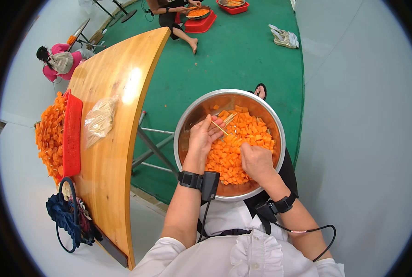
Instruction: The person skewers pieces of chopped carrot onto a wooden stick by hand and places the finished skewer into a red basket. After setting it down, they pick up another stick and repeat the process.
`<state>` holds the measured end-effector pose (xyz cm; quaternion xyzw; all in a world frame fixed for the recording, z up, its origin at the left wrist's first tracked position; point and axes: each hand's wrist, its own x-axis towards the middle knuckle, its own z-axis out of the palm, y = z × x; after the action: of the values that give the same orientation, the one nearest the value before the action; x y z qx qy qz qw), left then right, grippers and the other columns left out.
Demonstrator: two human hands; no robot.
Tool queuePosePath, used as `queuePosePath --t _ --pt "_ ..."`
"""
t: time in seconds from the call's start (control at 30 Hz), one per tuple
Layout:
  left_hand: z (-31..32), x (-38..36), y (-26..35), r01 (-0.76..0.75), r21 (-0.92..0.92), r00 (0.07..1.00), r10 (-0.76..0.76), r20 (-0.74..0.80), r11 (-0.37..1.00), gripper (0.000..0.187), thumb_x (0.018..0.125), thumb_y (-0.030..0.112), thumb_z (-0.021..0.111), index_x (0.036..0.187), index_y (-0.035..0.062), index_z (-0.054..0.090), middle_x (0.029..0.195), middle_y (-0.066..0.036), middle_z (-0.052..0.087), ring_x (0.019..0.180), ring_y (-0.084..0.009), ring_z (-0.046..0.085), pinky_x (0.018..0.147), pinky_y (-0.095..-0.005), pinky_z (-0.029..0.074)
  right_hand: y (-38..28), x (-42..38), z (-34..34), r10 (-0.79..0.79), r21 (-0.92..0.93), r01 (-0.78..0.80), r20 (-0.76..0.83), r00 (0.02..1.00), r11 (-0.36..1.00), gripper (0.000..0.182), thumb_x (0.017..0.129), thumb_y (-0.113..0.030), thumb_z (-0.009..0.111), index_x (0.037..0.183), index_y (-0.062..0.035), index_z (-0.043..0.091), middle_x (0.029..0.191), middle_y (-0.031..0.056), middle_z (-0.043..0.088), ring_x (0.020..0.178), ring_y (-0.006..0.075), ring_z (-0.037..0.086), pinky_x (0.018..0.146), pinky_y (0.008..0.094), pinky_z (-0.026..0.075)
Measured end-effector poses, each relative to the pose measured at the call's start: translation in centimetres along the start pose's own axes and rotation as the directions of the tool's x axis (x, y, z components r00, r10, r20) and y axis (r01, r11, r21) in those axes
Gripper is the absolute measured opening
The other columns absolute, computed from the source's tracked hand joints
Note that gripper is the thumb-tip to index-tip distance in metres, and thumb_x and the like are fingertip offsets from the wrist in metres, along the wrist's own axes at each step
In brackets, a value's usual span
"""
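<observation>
A large steel bowl [283, 138] rests on the lap, holding many orange cubes [233, 159]. Over its left part, my left hand [206, 134] is palm up, with thin wooden sticks [230, 121] between its fingers; one stick points down to the right from the fingertips. My right hand [257, 161] is closed just above the cubes at the bowl's right side. What its fingers pinch, if anything, is hidden. The two hands are apart.
Left stands a wooden table [118, 92] with a bag of sticks [101, 117] and a red basket [72, 134] heaped with orange pieces. A blue bag [65, 217] is near its end. Two people work farther off. Shoes [284, 37] lie on the green floor.
</observation>
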<state>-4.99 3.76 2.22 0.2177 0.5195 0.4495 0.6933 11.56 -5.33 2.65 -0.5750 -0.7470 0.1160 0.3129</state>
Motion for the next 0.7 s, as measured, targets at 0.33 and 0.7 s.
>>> queuePosePath --t 0.33,0.7 --pt "0.8 -0.7 -0.8 0.12 -0.066 0.986 -0.111 0.125 0.991 0.027 0.09 0.024 0.053 0.101 -0.0003 0.055 0.099 -0.016 0.062 0.095 -0.0256 0.061 0.077 -0.0376 0.052 0.1 0.7 0.1 0.135 0.207 -0.146 0.064 0.989 0.967 0.017 0.086 -0.016 0.049 0.073 -0.0048 0.049 0.05 0.015 0.052 0.047 0.0334 0.055 0.046 0.0427 0.042" --pt "1.4 -1.7 -0.9 0.211 0.049 0.932 -0.216 0.291 0.976 0.029 0.089 0.026 0.052 0.109 0.0043 0.055 0.103 -0.011 0.062 0.1 -0.0205 0.058 0.082 -0.0407 0.049 -0.4 1.2 0.1 0.191 0.12 -0.195 0.045 0.981 0.973 0.016 0.086 -0.016 0.05 0.075 -0.0043 0.051 0.052 0.0151 0.055 0.048 0.0314 0.057 0.046 0.0417 0.044"
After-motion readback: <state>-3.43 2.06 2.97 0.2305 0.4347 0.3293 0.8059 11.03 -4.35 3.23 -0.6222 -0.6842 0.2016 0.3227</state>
